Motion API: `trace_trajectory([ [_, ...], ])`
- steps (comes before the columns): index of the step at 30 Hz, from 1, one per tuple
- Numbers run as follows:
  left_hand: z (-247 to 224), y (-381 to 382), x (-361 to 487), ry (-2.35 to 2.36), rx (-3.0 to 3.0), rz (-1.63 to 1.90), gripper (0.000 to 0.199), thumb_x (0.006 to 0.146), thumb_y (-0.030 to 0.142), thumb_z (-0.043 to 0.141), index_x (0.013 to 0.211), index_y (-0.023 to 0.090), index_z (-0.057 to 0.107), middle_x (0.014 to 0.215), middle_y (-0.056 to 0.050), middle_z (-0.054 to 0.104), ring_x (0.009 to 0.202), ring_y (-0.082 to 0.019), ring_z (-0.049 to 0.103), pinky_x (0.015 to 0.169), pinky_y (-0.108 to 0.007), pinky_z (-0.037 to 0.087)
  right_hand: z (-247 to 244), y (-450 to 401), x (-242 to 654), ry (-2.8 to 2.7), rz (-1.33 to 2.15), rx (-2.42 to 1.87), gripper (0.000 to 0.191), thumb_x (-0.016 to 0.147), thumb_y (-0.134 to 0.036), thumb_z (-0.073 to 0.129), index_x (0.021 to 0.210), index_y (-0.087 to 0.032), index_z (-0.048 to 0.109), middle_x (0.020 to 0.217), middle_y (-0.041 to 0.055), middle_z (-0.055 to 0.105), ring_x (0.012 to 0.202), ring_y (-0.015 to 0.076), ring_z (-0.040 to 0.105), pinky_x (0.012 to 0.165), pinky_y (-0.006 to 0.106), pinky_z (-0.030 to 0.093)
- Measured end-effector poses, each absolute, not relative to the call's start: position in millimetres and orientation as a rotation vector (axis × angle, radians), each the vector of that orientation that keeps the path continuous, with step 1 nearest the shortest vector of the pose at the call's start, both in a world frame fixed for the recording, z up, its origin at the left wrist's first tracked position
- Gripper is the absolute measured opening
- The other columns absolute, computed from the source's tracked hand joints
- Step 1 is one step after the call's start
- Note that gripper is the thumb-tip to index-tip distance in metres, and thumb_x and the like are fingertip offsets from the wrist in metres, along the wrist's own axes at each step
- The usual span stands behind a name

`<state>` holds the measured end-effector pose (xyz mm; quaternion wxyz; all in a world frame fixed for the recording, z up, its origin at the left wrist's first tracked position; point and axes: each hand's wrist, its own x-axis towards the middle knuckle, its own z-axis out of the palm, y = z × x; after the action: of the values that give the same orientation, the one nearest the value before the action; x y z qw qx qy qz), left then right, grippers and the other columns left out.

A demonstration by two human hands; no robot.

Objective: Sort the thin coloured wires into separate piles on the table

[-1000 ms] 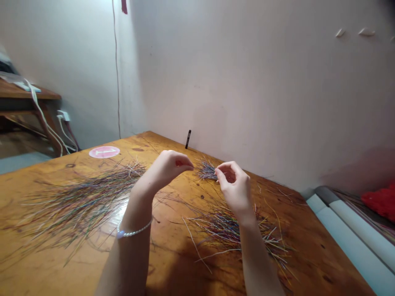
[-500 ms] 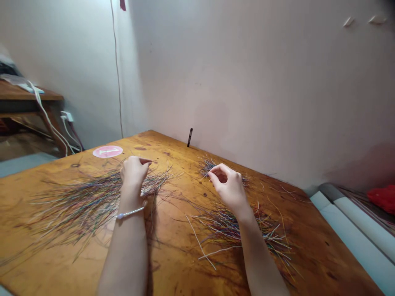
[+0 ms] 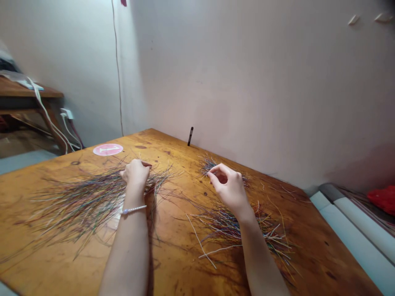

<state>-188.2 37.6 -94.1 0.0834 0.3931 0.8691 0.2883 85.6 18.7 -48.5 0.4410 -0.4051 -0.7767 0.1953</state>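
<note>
Long thin wires of many colours point(image 3: 83, 197) lie spread over the left of the wooden table point(image 3: 173, 271). My left hand point(image 3: 136, 172), with a beaded bracelet on its wrist, is closed over their right end; what its fingers hold, if anything, is too small to tell. My right hand point(image 3: 226, 185) pinches thumb and forefinger together in front of a small bluish wire bunch point(image 3: 208, 164); a tiny pale strand may be at the tips. Below that hand, partly hidden by the forearm, is a shorter multicoloured wire pile point(image 3: 222, 224).
A black marker point(image 3: 190, 136) stands upright near the wall. A pink round sticker point(image 3: 108, 149) marked 1 is at the back left. Loose white wires point(image 3: 200, 242) lie front centre. White padded pieces point(image 3: 354, 222) and a red item point(image 3: 382, 199) are at the right.
My left hand has moved slightly right and down, still closed. My right hand has barely moved, with its pinch kept. The view has shifted a little.
</note>
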Motion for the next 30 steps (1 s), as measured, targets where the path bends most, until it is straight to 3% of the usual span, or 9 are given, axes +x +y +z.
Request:
trace_trajectory([
  [17,-94.9,40.9,-189.6,2.626,1.094,0.849,0.029,0.080,0.024,0.052,0.101,0.021,0.072,0.108,-0.011,0.070,0.110,-0.032,0.058,0.093,-0.042,0.043,-44.9,19.7,91.5,-1.928,0.498,-1.013,0.009,0.082,-0.025,0.056,0.076,-0.020,0.061,0.063,-0.0006,0.065,0.056,0.0121,0.061,0.055,0.023,0.044],
  [25,-93.4,39.0,-190.1,2.630,1.100,0.828,0.032,0.079,0.020,0.049,0.103,0.018,0.070,0.110,-0.014,0.068,0.110,-0.034,0.057,0.090,-0.043,0.044,-45.4,20.5,92.4,-1.934,0.480,-1.021,0.010,0.082,-0.025,0.055,0.077,-0.020,0.061,0.063,-0.0001,0.065,0.055,0.0120,0.060,0.055,0.023,0.043],
  [30,-92.2,38.9,-194.2,2.500,1.276,0.715,0.031,0.078,0.025,0.053,0.102,0.015,0.069,0.107,-0.014,0.069,0.106,-0.029,0.061,0.085,-0.033,0.046,-44.7,20.4,92.1,-1.936,0.484,-1.025,0.010,0.082,-0.025,0.055,0.077,-0.020,0.062,0.064,0.0001,0.066,0.056,0.0122,0.061,0.055,0.023,0.043],
])
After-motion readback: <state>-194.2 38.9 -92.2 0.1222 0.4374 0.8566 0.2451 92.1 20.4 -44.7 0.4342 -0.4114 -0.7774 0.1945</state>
